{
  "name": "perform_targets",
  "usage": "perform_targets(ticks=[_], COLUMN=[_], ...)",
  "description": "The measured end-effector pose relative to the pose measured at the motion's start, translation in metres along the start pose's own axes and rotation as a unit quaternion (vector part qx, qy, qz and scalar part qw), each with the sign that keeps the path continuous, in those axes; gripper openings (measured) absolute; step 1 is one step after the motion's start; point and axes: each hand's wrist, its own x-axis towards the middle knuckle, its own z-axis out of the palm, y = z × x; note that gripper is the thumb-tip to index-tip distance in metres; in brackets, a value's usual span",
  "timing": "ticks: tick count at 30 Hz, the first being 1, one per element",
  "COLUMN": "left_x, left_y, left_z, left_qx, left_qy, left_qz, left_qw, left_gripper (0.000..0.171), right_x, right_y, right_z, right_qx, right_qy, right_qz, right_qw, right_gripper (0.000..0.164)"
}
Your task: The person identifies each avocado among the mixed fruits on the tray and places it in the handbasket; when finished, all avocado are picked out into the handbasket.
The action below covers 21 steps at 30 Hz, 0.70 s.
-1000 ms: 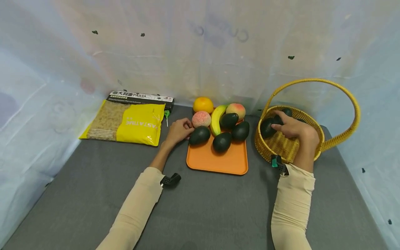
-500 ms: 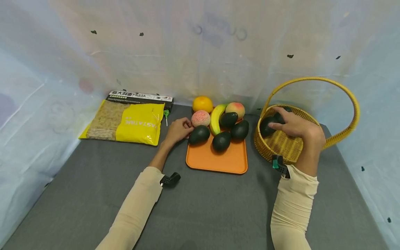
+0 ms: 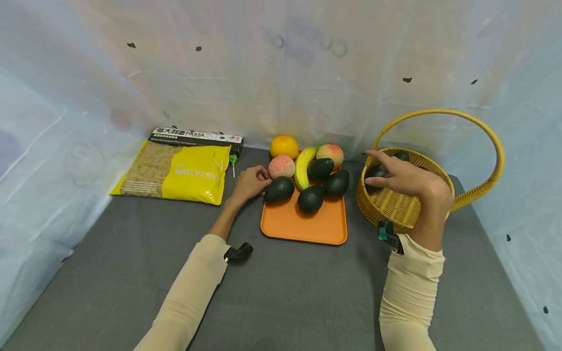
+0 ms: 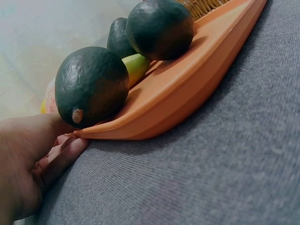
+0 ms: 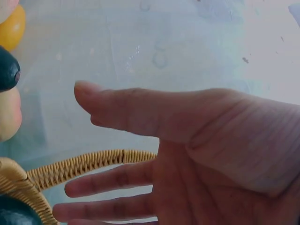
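My left hand [image 3: 251, 184] pinches the left rim of an orange tray [image 3: 303, 229]; in the left wrist view the thumb lies above the rim [image 4: 154, 117] and the fingers curl under it. Right beside that thumb sits a dark green avocado [image 3: 279, 190]. Several more avocados, a banana [image 3: 303, 168], a speckled pink peach [image 3: 282, 166], another peach [image 3: 331, 155] and an orange [image 3: 284, 146] are grouped at the tray's back. Over the yellow wicker basket [image 3: 399, 207], my right hand [image 3: 408, 178] is held with fingers extended and an empty palm. Avocados [image 3: 374, 176] lie inside the basket, partly hidden by this hand.
The basket's tall handle [image 3: 496, 151] arches up at the right. At the left lie a yellow pasta bag [image 3: 175, 171], a black pasta box [image 3: 197, 138] and a small green-headed pick [image 3: 233, 160]. A pale sheet [image 3: 246, 73] hangs behind the grey table [image 3: 263, 292].
My right hand has let go of an avocado in the basket, and its fingers have straightened and moved left toward the basket's rim. The left hand stays at the tray.
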Motion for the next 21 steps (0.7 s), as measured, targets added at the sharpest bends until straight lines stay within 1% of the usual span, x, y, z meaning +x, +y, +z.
perform_targets(ticks=[7, 11, 16, 21], left_x=[-0.001, -0.001, 0.000, 0.000], left_y=[0.000, 0.000, 0.000, 0.000], left_z=[0.000, 0.000, -0.001, -0.001], left_qx=[-0.003, -0.003, -0.011, -0.015], left_qy=[-0.002, -0.005, -0.001, -0.004], left_qz=[-0.004, -0.003, 0.002, -0.002], left_qw=[1.0000, 1.0000, 0.9999, 0.9999], left_gripper=[0.019, 0.019, 0.018, 0.017], right_x=[0.001, 0.004, 0.009, 0.012], right_y=[-0.013, -0.020, -0.027, -0.031], right_z=[0.003, 0.005, 0.007, 0.010], right_qx=[0.022, 0.015, 0.009, 0.006], right_qy=[-0.008, -0.012, -0.013, -0.016], right_qz=[-0.020, -0.040, -0.066, -0.079], right_qw=[1.000, 0.999, 0.998, 0.997], right_gripper=[0.079, 0.081, 0.078, 0.076])
